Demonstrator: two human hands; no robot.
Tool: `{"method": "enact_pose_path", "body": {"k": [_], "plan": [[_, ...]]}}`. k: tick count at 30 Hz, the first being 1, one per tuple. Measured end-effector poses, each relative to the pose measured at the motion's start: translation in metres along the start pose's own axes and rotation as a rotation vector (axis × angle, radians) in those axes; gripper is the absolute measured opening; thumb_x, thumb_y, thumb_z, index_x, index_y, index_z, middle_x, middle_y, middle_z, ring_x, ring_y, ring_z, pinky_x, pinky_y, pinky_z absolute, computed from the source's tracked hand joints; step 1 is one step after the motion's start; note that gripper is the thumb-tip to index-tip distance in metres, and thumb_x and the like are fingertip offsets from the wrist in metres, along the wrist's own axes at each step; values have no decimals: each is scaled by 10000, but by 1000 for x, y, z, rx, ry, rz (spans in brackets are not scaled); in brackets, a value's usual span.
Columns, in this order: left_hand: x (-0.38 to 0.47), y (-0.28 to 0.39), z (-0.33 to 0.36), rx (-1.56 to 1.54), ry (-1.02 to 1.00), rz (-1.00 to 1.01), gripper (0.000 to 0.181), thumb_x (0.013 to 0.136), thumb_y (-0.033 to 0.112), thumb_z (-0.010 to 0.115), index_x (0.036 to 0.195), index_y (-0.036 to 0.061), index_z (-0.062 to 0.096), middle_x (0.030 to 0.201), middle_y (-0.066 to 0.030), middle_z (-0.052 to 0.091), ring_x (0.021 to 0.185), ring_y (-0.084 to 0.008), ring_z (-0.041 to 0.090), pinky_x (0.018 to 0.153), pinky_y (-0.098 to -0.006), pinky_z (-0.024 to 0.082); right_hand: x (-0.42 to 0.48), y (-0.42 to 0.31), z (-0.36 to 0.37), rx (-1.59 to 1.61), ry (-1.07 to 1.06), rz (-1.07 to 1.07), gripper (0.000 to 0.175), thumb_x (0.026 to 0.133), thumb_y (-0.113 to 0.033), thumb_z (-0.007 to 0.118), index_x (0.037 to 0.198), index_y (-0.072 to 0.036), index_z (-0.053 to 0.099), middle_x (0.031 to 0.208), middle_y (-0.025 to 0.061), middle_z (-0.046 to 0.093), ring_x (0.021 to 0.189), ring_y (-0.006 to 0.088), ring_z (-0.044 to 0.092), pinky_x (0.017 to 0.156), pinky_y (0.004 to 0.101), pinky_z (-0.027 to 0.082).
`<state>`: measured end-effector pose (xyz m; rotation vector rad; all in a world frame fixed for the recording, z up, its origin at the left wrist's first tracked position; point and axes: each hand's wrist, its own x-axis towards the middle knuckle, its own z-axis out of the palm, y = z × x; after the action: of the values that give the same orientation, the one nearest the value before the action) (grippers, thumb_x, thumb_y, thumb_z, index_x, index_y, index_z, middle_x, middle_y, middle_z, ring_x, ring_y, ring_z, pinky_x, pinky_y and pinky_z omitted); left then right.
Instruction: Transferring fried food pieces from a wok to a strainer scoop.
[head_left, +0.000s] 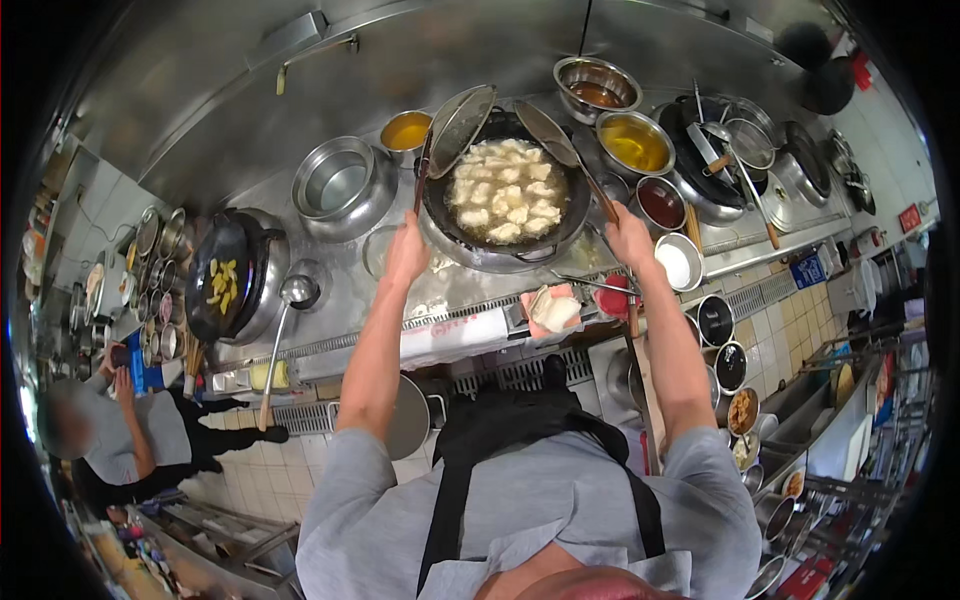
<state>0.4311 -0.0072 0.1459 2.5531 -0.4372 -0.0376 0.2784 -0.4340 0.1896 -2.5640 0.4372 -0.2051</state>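
Note:
My left hand (407, 251) grips the handle of a round mesh strainer (461, 126), tilted over the left rim of a black wok (431, 214). In my right hand (630, 236) is the wooden handle of a second round skimmer (546, 133), its head above the wok's far right side; whether that head is mesh or perforated I cannot tell. Between the two tools, many pale battered pieces (510, 193) lie in bubbling oil inside the wok. Both hands stay outside the wok, one on each side, nearer to me than the tool heads.
Right of the wok stand bowls of yellow oil (637, 146), dark red sauce (660, 202) and white powder (677, 262). On the left are a metal pot (341, 187), a ladle (298, 291) and a wok with yellow pieces (223, 285). Another person (142, 435) works far left.

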Motion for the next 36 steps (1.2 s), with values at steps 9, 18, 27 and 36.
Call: {"method": "enact_pose_path", "body": {"k": [9,18,27,36], "plan": [[-7,-2,-38,-265,-205,-149,468,936,111,605,1370,-40,518,1145,-306,664,1136,-450,626,981,-447,470,32,76,-85,213,-253,-136,513,905,-113,627,1414,-96,560,1227,224,681,1139,429,642,981,419,499],[-70,61,-24,-741,-327,-556,432,995,84,572,1401,9,445,769,-30,537,554,-115,495,457,-287,421,-85,84,20,606,-90,59,509,985,-133,606,1465,0,497,1044,178,703,1001,276,675,921,374,516],[-101,137,14,-1132,-364,-744,216,990,50,544,1171,-10,443,828,-118,570,568,-149,516,465,-326,446,-124,17,45,1253,-267,467,528,1025,-139,579,1521,-84,407,716,-51,472,470,2,367,374,185,255],[-82,136,39,-1339,-452,-717,185,1014,59,541,1167,-27,483,869,-125,588,602,-130,500,497,-291,433,-103,9,41,535,-117,27,571,984,-96,581,1528,-80,405,1067,265,709,1008,464,679,897,465,513]]}}
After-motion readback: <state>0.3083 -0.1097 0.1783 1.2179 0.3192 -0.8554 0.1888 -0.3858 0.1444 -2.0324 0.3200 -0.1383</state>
